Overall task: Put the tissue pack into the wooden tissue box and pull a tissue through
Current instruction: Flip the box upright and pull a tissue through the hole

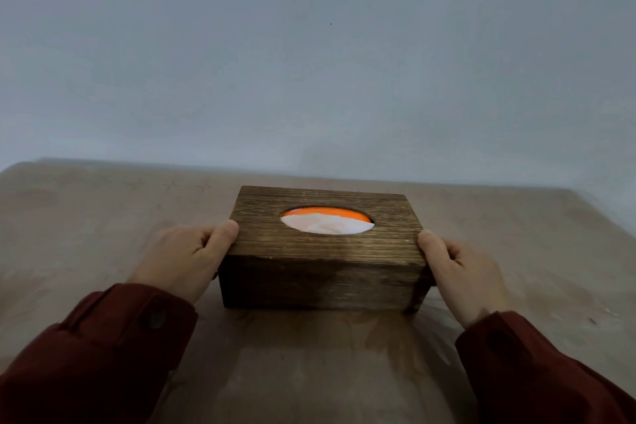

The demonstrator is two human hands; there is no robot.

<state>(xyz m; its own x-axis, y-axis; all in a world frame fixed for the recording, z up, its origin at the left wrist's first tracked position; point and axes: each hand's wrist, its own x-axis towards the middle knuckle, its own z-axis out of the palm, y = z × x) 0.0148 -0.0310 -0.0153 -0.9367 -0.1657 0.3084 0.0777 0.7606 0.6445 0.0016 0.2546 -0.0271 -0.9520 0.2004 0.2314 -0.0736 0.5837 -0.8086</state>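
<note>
A dark wooden tissue box (320,272) stands upright on the table with its oval opening facing up. Through that opening the tissue pack shows: an orange wrapper strip (327,211) at the far edge and white tissue (325,225) lying flat below the lid. No tissue sticks up out of the opening. My left hand (182,258) grips the box's left end, thumb on the top edge. My right hand (461,272) grips the right end the same way. The fingers behind the box ends are hidden.
The beige table (103,217) runs back to a plain grey wall (309,62), its far edge just behind the box. Dark red sleeves (103,354) cover both forearms at the bottom corners.
</note>
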